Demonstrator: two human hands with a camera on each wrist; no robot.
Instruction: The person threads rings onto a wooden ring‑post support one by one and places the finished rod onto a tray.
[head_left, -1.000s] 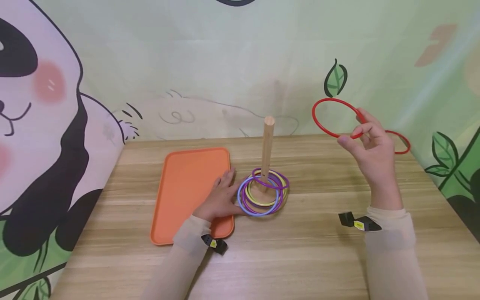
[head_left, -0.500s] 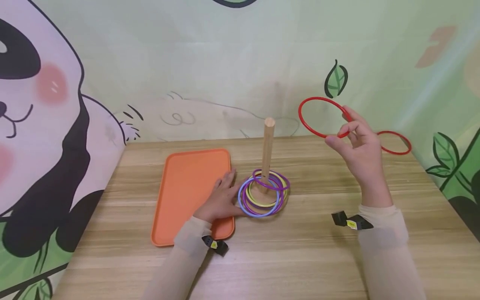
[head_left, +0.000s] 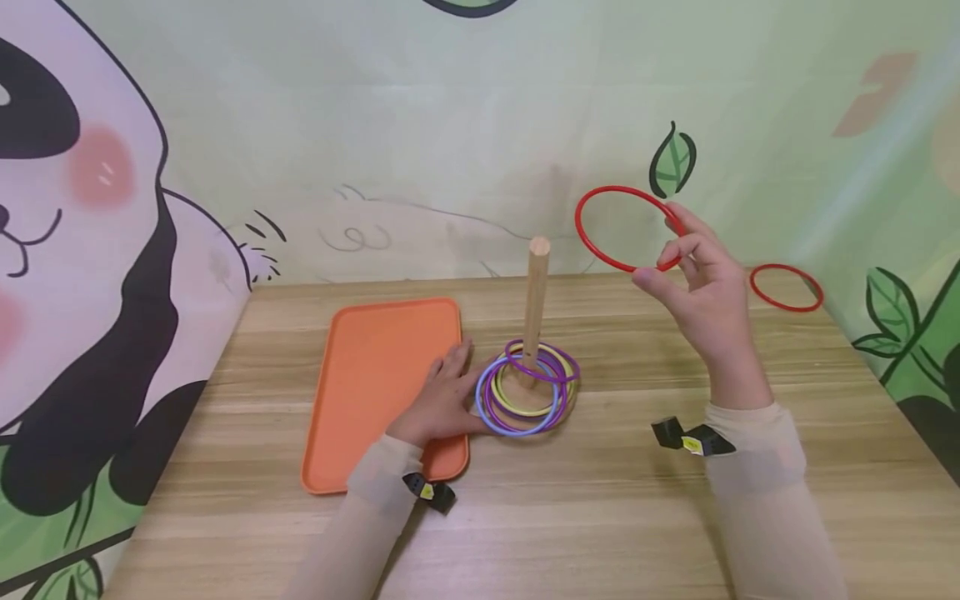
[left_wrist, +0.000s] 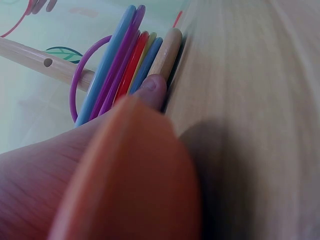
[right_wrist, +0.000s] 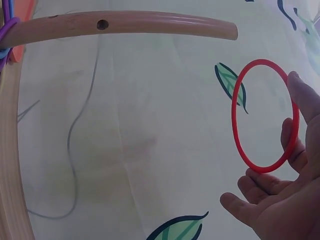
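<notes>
A wooden peg stands upright on a round wooden base. Blue, purple, yellow and red rings lie stacked around it, with one small purple ring tilted against the peg on top. My left hand holds the left side of the base, thumb in front and index finger reaching partly behind the rings. Above the table to the right, my right hand pinches a red ring between thumb and fingers. That ring is apart from the peg, as the right wrist view also shows.
An orange tray lies left of the peg, partly under my left wrist. Another red ring rests at the table's back right. Behind the table hangs a backdrop printed with a panda and leaves.
My right hand has moved left toward the peg and slightly up, carrying the red ring. The other red ring is now fully uncovered. My left hand stays in place.
</notes>
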